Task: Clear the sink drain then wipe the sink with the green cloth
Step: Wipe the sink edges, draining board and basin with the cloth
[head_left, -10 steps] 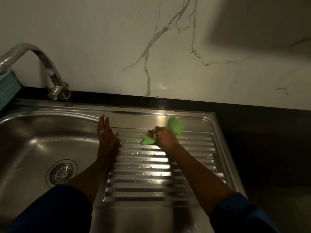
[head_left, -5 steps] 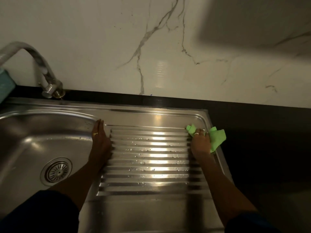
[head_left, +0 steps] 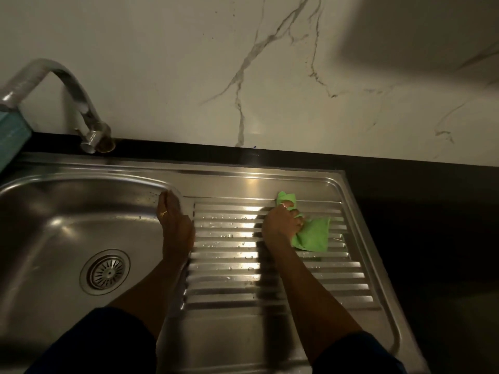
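The green cloth [head_left: 313, 234], the only one in view, lies bunched on the ribbed draining board [head_left: 270, 279] of the steel sink [head_left: 67, 225], toward the board's far right corner. The right hand [head_left: 280, 224] is closed over its left part, fingers curled around the fabric and pressing it onto the ribs; a ring shows on one finger. The right forearm runs straight back toward the near edge.

The left hand [head_left: 174, 220] holds nothing. It lies flat and open, fingers together and pointing away, on the rim between the basin and the board, also with a ring. Both sleeves are dark and pushed up.

There is one basin with one round drain strainer [head_left: 105, 271] in its floor, and one curved tap [head_left: 81, 103] at the far left. Water drops sit on the ribs between the two hands.

To the right of the cloth a few ribs and the raised rim remain before the dark bench [head_left: 432, 238]. Behind the board a flat steel strip meets a dark ledge and the marbled wall [head_left: 243, 63]. The near half of the board is open.
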